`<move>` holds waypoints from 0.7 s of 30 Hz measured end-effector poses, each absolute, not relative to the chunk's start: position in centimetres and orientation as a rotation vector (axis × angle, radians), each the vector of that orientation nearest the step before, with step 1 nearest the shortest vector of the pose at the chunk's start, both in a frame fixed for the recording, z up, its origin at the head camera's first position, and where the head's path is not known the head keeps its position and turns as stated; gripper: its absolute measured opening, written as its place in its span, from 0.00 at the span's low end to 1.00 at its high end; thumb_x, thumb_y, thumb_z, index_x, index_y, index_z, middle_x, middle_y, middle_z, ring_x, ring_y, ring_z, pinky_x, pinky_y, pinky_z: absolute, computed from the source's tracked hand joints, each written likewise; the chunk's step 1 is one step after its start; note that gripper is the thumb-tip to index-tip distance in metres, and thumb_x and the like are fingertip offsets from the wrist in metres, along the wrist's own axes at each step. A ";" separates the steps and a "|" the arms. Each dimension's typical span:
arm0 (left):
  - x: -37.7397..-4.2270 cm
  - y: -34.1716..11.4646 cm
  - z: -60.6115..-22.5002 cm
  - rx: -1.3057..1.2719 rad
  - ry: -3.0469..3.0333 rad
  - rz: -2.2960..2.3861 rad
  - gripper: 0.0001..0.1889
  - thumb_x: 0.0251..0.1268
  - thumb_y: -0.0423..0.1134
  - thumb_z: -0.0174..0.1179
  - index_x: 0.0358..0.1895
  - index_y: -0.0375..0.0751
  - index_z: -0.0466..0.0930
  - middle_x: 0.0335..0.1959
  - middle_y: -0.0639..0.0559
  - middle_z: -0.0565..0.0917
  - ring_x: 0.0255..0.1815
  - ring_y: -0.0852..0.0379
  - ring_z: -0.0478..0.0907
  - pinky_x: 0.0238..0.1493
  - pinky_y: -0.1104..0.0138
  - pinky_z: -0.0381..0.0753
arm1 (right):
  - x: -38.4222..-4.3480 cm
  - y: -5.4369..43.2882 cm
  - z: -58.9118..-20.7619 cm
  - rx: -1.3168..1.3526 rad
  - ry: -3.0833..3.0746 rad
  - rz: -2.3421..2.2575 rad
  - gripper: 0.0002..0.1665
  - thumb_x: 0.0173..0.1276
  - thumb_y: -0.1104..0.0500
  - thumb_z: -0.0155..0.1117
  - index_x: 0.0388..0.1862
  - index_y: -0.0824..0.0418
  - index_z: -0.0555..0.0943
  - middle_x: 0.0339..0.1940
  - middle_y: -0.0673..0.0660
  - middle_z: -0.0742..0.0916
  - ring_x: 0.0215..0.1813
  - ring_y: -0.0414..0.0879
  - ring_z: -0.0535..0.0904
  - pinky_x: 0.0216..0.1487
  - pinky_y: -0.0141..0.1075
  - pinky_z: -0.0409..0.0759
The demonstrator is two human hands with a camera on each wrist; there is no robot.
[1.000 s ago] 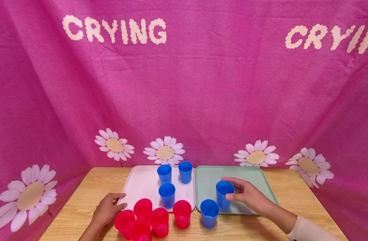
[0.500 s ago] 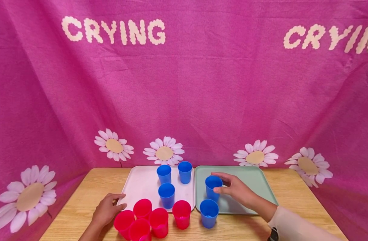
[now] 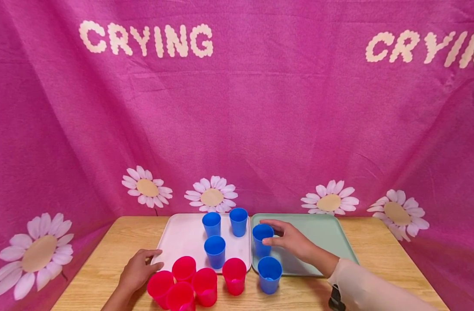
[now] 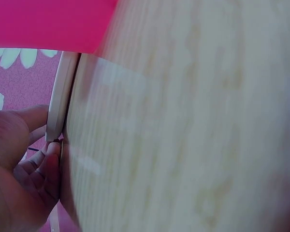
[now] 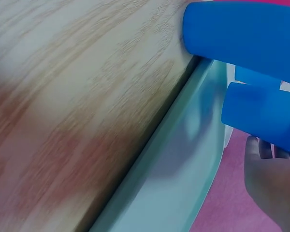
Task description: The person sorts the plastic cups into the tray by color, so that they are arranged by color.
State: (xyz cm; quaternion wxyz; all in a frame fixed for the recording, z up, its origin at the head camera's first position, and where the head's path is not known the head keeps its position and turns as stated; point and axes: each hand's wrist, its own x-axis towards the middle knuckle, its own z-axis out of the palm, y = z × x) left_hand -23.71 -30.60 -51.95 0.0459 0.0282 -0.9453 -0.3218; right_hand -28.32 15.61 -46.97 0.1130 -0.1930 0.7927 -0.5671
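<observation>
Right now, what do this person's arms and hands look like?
The left hand and right hand wear no gloves. A plain cream sleeve covers the right arm nearly to the wrist, with a black item near its cuff, too unclear to identify. The visible left forearm shows no sleeve.

Blue cups (image 3: pixel 215 253), red cups (image 3: pixel 234 280), whitish tray (image 3: pixel 182 235), pale green tray (image 3: pixel 320 237), daisy-patterned magenta cloth (image 3: pixel 260 112)

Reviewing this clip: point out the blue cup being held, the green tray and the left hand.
Held blue cup (image 3: pixel 258 243): head view, on its outer wall.
Green tray (image 3: pixel 322 235): head view, on its bare floor.
Left hand (image 3: pixel 137 269): head view, on the back of the hand.
</observation>
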 end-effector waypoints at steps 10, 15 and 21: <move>-23.9 -30.8 -52.2 0.097 -2.907 -0.974 0.20 0.61 0.38 0.73 0.57 0.37 0.87 0.52 0.38 0.82 0.58 0.34 0.79 0.56 0.40 0.77 | -28.8 13.8 -46.7 -0.573 2.310 -1.647 0.39 0.69 0.54 0.73 0.76 0.63 0.71 0.71 0.66 0.79 0.72 0.66 0.73 0.63 0.51 0.81; -23.9 -30.8 -52.1 0.085 -2.903 -0.960 0.20 0.61 0.38 0.73 0.56 0.38 0.87 0.51 0.39 0.83 0.57 0.35 0.80 0.56 0.41 0.77 | -28.9 12.9 -46.6 -0.576 2.301 -1.634 0.40 0.68 0.55 0.74 0.76 0.62 0.72 0.72 0.65 0.78 0.72 0.65 0.73 0.63 0.50 0.81; -23.9 -30.8 -52.2 0.086 -2.898 -0.951 0.20 0.60 0.38 0.74 0.56 0.38 0.88 0.51 0.40 0.83 0.56 0.37 0.80 0.54 0.43 0.78 | -29.0 12.0 -46.6 -0.616 2.299 -1.589 0.40 0.68 0.55 0.74 0.76 0.62 0.71 0.72 0.66 0.77 0.73 0.66 0.72 0.64 0.51 0.81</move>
